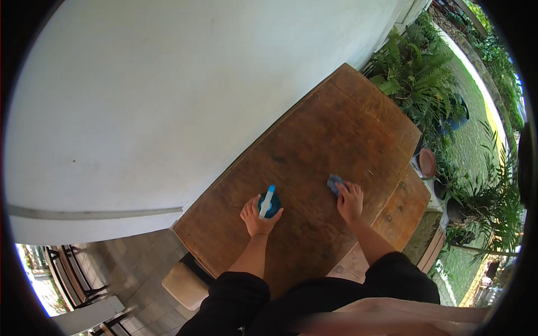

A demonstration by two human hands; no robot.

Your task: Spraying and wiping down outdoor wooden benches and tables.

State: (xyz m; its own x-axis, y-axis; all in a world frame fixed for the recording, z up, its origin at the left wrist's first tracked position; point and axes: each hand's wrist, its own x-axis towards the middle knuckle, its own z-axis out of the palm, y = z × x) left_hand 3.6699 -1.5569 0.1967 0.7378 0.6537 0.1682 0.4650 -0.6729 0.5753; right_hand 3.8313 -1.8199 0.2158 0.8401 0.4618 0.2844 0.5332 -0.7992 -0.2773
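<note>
A: ok so which way is that spray bottle [270, 203] facing?

B: looks upright on the near-left part of the wooden counter [319, 134], long axis up and down. Blue-tipped spray head aims far and a touch right.

A: and the grip?

B: left hand [258, 220] is wrapped round the bottle, thumb right, fingers left. Right hand [351, 203] has its fingers closed on a bunched grey-blue cloth [334, 183], free end pointing far-left.
</note>
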